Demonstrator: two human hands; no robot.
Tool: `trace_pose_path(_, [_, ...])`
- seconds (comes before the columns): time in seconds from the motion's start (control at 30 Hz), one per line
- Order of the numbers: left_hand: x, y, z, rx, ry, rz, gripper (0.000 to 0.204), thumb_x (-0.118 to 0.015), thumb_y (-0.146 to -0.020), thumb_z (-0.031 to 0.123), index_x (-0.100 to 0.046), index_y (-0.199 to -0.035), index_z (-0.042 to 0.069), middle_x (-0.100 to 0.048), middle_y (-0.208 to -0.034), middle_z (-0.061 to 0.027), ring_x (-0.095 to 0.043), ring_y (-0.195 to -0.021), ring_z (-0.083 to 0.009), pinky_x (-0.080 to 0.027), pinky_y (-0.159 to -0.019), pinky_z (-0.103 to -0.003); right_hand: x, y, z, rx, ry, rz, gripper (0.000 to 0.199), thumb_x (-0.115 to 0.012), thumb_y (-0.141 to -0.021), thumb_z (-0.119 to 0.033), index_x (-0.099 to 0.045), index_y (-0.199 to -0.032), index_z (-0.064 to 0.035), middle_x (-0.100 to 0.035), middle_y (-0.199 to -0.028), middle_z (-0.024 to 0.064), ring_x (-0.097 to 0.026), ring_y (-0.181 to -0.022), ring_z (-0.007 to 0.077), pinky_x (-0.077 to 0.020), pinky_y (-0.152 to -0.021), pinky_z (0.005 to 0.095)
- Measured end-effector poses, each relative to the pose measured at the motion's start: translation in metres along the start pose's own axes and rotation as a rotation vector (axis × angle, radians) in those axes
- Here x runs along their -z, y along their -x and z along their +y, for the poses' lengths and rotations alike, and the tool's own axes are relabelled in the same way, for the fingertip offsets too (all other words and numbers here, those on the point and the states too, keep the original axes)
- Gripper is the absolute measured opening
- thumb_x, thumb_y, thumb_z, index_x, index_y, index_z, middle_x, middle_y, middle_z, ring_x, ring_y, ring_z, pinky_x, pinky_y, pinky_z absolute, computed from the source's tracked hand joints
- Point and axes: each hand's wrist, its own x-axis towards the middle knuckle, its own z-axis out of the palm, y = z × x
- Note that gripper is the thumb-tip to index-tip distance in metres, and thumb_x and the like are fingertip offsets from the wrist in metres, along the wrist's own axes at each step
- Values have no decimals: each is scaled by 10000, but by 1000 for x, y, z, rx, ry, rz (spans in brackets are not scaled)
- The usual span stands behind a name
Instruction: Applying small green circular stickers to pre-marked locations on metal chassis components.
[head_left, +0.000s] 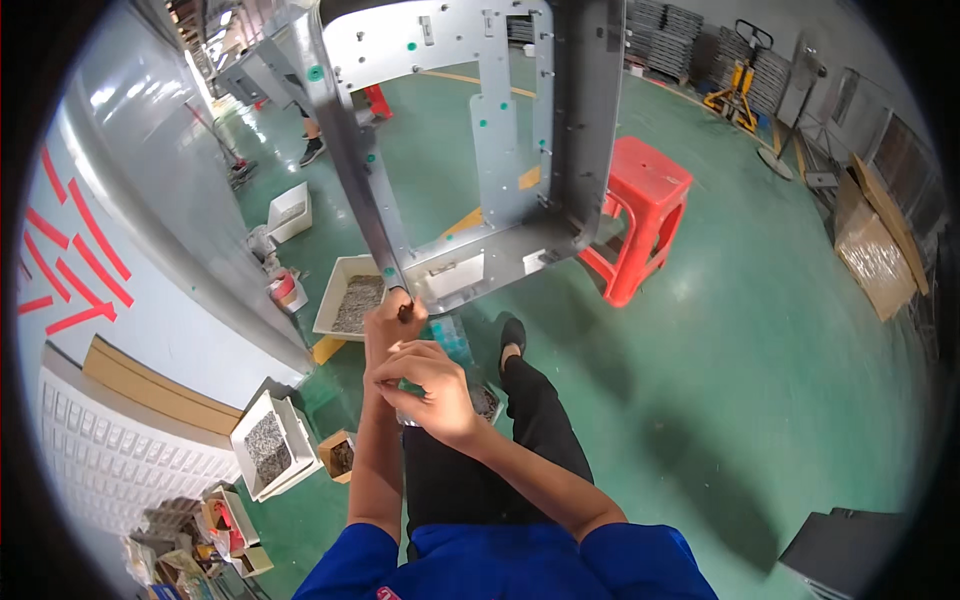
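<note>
A large grey metal frame [360, 185] with rounded corners stands in front of me. Small studs and green dots line its inner panel. My left hand [393, 318] is at its lower left corner, fingers curled against the edge. A small dark spot shows between those fingers; I cannot tell what it is. My right hand [432, 385] crosses over the left forearm, thumb and fingertips pinched together. Whatever is in the pinch is too small to make out. Just beyond the right hand lies a pale, see-through sheet or bag with teal patches [452, 340], partly hidden.
A red plastic stool [650, 175] stands right of the frame. White bins of small grey parts, one bin [325, 300] near the left hand, another bin [240, 455] lower left, sit on the green floor. A yellow pallet jack [738, 90] and a cardboard box [875, 240] are far right.
</note>
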Motion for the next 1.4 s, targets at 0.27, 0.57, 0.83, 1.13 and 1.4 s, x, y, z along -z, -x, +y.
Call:
trace_pose_path(0.27, [-7, 1, -3, -84, -11, 26, 253, -657, -800, 83, -439, -687, 22, -414, -533, -154, -357, -465, -311, -387, -463, -356, 12, 6, 3, 30, -7, 1, 147, -743, -677, -51, -682, -809, -73, -662, -793, 52, -620, -873, 265, -450, -916, 387])
trace_pose_path(0.57, [3, 6, 1, 34, 199, -98, 249, -608, -853, 203, -511, -728, 11, -493, -573, -118, -451, -486, -216, -391, -482, -314, 17, -8, -6, 80, 48, 102, 164, -735, -658, -21, -665, -806, -31, -641, -1034, 91, -596, -941, 266, -466, -821, 367])
trace_pose_path(0.83, [-9, 24, 17, 63, 573, -49, 198, -628, -800, 199, -565, -839, 15, -581, -746, -93, -575, -717, -177, -416, -599, -320, 25, -46, -7, 169, 293, 273, 182, -743, -649, -25, -668, -814, -27, -502, -1321, 189, -534, -1138, 328, -443, -919, 378])
trace_pose_path(1.13, [-25, 40, 14, -108, 68, -73, 289, -597, -821, 231, -554, -1039, 46, -580, -912, -162, -593, -859, -355, -446, -684, -445, 24, -37, -8, 45, 161, 282, 147, -748, -705, -19, -668, -828, -15, -432, -1390, 224, -490, -1235, 374, -423, -1005, 414])
trace_pose_path(1.4, [-27, 46, 41, 1, 294, -134, 284, -604, -815, 218, -588, -1044, 51, -638, -918, -184, -628, -878, -385, -475, -693, -444, 43, -33, -17, 28, 153, 331, 132, -739, -715, -2, -673, -829, 3, -474, -1349, 221, -508, -1222, 349, -432, -1000, 416])
